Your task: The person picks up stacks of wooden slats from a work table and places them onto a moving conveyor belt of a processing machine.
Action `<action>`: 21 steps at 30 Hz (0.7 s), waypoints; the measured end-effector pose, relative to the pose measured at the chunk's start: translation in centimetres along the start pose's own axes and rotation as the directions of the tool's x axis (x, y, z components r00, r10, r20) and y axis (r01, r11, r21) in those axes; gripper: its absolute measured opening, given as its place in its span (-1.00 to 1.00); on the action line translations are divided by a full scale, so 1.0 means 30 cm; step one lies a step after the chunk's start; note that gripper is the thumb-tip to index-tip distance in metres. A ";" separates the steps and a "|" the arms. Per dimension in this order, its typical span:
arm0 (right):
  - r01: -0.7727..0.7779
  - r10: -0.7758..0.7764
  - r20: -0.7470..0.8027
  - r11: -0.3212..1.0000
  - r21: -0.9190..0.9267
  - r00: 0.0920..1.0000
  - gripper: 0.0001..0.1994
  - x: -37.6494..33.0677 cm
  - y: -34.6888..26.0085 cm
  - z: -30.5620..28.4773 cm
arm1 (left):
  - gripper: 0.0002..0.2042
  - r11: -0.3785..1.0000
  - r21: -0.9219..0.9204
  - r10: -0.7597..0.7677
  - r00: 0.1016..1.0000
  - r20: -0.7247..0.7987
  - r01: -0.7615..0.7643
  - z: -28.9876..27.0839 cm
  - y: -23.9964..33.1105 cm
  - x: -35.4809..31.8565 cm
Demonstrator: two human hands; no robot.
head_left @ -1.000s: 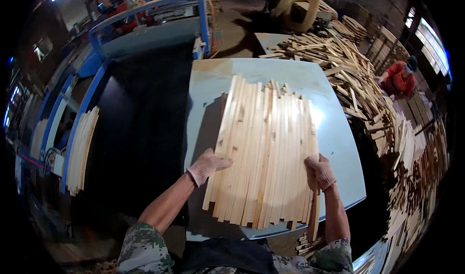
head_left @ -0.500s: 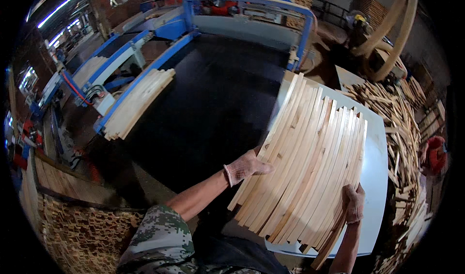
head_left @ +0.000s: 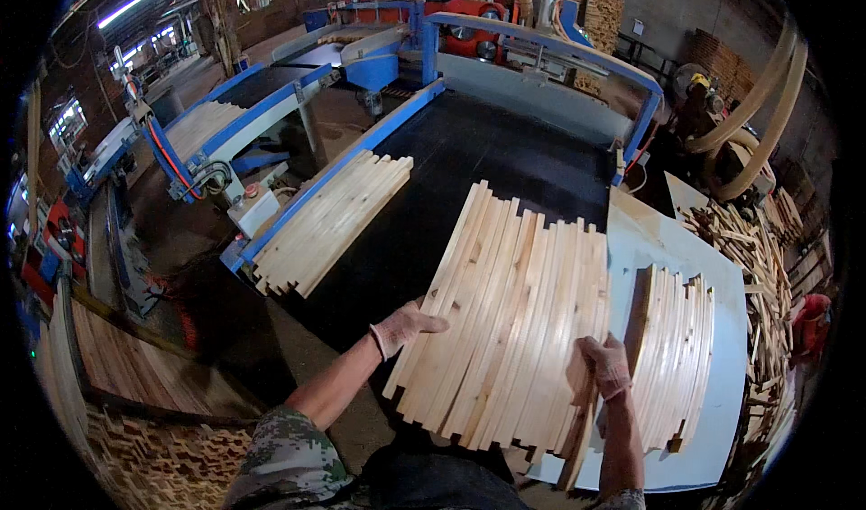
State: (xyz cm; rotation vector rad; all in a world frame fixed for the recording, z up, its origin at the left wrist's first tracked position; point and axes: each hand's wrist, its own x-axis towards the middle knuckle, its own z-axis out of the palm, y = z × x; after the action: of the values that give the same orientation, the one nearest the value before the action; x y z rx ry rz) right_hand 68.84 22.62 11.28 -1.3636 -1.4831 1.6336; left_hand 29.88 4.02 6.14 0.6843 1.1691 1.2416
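A wide row of pale wooden strips (head_left: 505,321) lies side by side between my hands, its far part over the black belt (head_left: 505,140) and its near end toward me. My gloved left hand (head_left: 410,327) clasps the row's left edge, thumb on top. On the right edge, my gloved right hand (head_left: 604,366) presses inward with fingers bent round the outer strips. One darker strip beneath that hand juts out toward me. Whether the row rests on the belt or is held just above it, I cannot tell.
Another group of wooden strips (head_left: 672,357) rests on the pale board (head_left: 622,230) to the right. A third batch of strips (head_left: 338,226) lies along the belt's left side. The blue machine frame (head_left: 541,25) spans the far end. Loose offcuts (head_left: 749,266) are heaped at far right.
Both hands have carried the row of strips left, from over the pale board to the belt. The group left on the board now shows. My view has shifted too.
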 end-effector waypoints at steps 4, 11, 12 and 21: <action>0.023 -0.020 0.024 0.995 -0.095 1.000 -0.54 0.046 0.131 0.259 | -0.27 0.982 0.115 -0.139 0.985 -0.105 0.151 -0.205 0.016 -0.006; 0.054 -0.060 -0.104 0.997 -0.061 0.993 -0.57 0.141 0.183 0.392 | -0.10 0.658 0.697 -0.085 0.948 -0.307 0.285 -0.322 0.148 0.077; 0.063 -0.066 -0.122 0.998 -0.033 0.990 -0.58 0.146 0.168 0.419 | -0.07 0.418 0.828 -0.126 0.927 -0.353 0.372 -0.310 0.237 0.082; 0.047 -0.056 -0.085 0.993 -0.106 0.995 -0.53 0.297 0.079 0.792 | -0.21 0.090 0.933 0.339 0.870 -0.358 0.349 -0.397 0.292 0.011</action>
State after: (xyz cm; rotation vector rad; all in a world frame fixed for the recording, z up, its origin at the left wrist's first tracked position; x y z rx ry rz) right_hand 44.68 20.57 3.41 -1.4223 -1.5575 1.4644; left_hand 15.67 4.30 10.22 1.4114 2.5763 0.3089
